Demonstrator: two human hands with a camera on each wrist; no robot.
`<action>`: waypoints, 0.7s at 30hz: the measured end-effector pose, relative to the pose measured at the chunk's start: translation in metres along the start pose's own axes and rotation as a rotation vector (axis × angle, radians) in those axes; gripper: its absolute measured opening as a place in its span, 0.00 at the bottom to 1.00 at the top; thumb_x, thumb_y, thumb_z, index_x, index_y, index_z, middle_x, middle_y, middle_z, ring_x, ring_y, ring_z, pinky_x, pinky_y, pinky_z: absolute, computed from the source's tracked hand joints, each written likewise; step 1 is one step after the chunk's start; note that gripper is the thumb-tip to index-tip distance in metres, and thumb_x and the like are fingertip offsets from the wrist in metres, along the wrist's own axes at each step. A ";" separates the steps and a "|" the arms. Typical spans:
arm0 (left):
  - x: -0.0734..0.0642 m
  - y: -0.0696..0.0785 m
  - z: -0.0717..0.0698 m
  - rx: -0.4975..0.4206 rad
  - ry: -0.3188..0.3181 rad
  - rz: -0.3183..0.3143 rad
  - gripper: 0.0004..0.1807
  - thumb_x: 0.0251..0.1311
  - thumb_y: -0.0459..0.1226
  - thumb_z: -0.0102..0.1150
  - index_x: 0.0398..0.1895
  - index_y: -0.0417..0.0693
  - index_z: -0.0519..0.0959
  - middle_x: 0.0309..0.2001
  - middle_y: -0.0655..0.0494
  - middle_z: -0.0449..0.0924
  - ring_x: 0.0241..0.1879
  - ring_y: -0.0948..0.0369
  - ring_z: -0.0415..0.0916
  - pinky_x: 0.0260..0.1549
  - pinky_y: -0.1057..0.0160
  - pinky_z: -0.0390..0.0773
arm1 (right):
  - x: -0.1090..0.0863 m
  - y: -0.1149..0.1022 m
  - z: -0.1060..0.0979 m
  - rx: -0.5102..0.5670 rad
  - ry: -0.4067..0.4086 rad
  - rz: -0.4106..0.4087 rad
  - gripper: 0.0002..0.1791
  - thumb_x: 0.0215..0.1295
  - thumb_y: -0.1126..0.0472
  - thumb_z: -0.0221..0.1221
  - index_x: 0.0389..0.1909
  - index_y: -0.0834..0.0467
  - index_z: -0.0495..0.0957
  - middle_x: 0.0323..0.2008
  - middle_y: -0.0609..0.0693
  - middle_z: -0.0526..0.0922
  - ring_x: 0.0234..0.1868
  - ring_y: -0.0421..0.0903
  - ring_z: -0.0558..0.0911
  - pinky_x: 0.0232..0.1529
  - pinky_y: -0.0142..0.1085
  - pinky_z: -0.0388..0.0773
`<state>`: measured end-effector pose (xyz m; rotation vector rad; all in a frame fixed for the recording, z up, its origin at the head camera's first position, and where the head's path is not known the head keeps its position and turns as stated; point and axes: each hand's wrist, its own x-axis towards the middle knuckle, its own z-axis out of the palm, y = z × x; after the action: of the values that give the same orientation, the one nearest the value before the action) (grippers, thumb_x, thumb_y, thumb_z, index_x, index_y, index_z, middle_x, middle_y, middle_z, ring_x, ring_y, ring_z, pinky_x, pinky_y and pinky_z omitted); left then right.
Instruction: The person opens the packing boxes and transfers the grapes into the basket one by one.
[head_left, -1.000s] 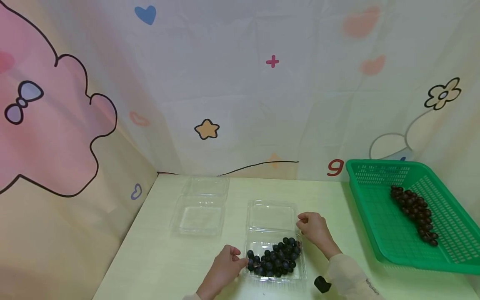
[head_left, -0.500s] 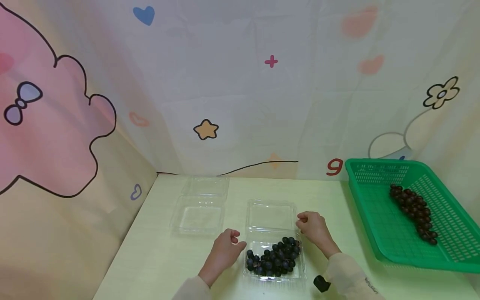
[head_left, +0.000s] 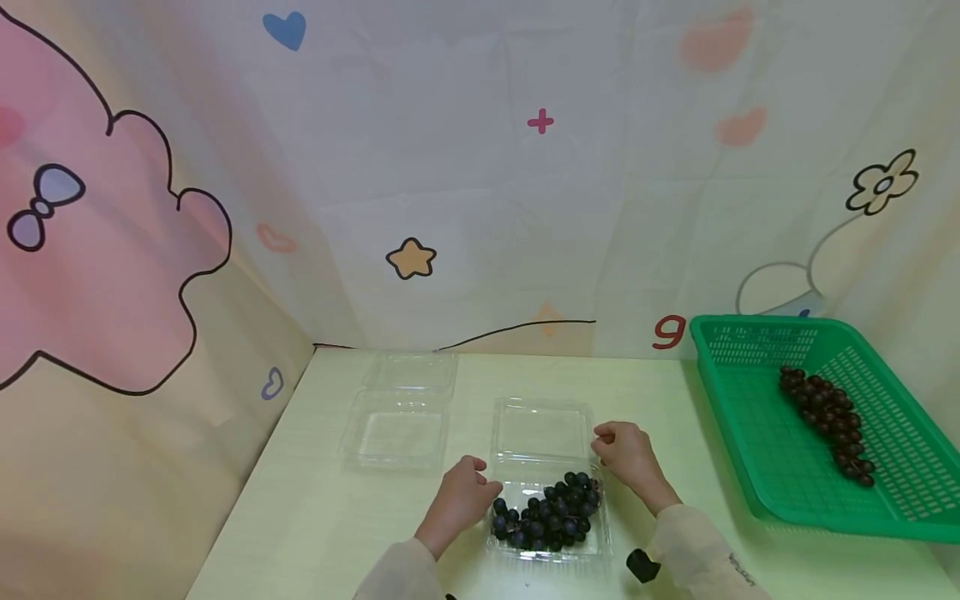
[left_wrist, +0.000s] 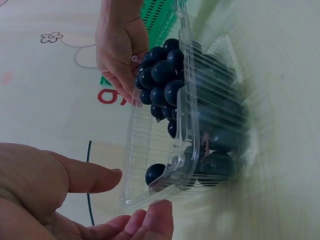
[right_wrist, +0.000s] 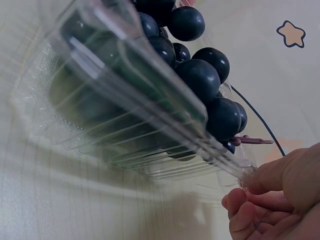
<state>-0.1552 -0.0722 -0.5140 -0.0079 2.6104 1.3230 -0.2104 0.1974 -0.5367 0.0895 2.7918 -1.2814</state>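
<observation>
A clear plastic clamshell container [head_left: 542, 554] lies with its lid [head_left: 543, 429] folded back, and a bunch of dark grapes [head_left: 551, 521] fills its base. My left hand [head_left: 459, 504] is at the container's left side. In the left wrist view its thumb [left_wrist: 95, 175] stands apart from the rim, while fingertips [left_wrist: 159, 215] reach under the corner. My right hand [head_left: 633, 458] is at the right side near the hinge. In the right wrist view, its thumb and fingers [right_wrist: 240, 205] pinch the container's edge.
Another open clear clamshell container [head_left: 397, 458] is farther left on the pale table [head_left: 300, 517]. To the right stands a green plastic basket [head_left: 757, 467] with reddish-brown grapes [head_left: 828, 425] inside. A small black object [head_left: 642, 566] lies by the right sleeve. A printed curtain hangs behind.
My left hand has come off the front left of the container, moved away from me along its side, then back in toward the rim. My right hand has hardly moved.
</observation>
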 end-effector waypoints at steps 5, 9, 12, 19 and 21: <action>0.001 0.000 0.001 -0.017 -0.027 -0.015 0.21 0.58 0.31 0.59 0.53 0.27 0.73 0.39 0.46 0.82 0.30 0.57 0.79 0.41 0.51 0.81 | 0.000 0.001 0.000 -0.003 0.001 -0.001 0.15 0.65 0.71 0.58 0.50 0.75 0.81 0.34 0.57 0.86 0.28 0.46 0.84 0.28 0.38 0.81; 0.004 -0.002 0.003 -0.046 -0.041 -0.026 0.19 0.56 0.27 0.55 0.51 0.27 0.73 0.35 0.49 0.82 0.19 0.62 0.76 0.32 0.59 0.80 | 0.000 0.002 0.000 0.002 0.002 -0.008 0.15 0.65 0.71 0.58 0.51 0.75 0.81 0.35 0.58 0.87 0.28 0.47 0.85 0.28 0.39 0.82; 0.005 -0.005 0.005 -0.053 -0.041 -0.026 0.17 0.55 0.25 0.53 0.49 0.27 0.75 0.30 0.51 0.81 0.17 0.64 0.73 0.25 0.64 0.77 | 0.000 0.002 0.000 0.007 0.002 -0.011 0.15 0.66 0.71 0.58 0.51 0.75 0.81 0.35 0.58 0.87 0.28 0.47 0.85 0.29 0.39 0.82; 0.007 -0.007 0.007 -0.063 -0.042 -0.020 0.11 0.54 0.23 0.51 0.41 0.31 0.76 0.26 0.52 0.77 0.15 0.64 0.74 0.19 0.67 0.76 | 0.001 0.003 0.000 0.014 0.000 -0.005 0.16 0.66 0.71 0.58 0.51 0.75 0.81 0.35 0.58 0.87 0.28 0.46 0.84 0.28 0.38 0.81; 0.007 -0.007 0.007 -0.074 -0.046 -0.031 0.09 0.55 0.23 0.51 0.39 0.33 0.76 0.27 0.51 0.76 0.15 0.63 0.75 0.19 0.66 0.78 | 0.001 0.004 0.000 0.016 -0.001 -0.005 0.16 0.66 0.71 0.58 0.51 0.75 0.81 0.36 0.58 0.87 0.28 0.46 0.84 0.28 0.38 0.81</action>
<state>-0.1599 -0.0700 -0.5245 -0.0290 2.5113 1.3921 -0.2114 0.1998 -0.5402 0.0834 2.7831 -1.3047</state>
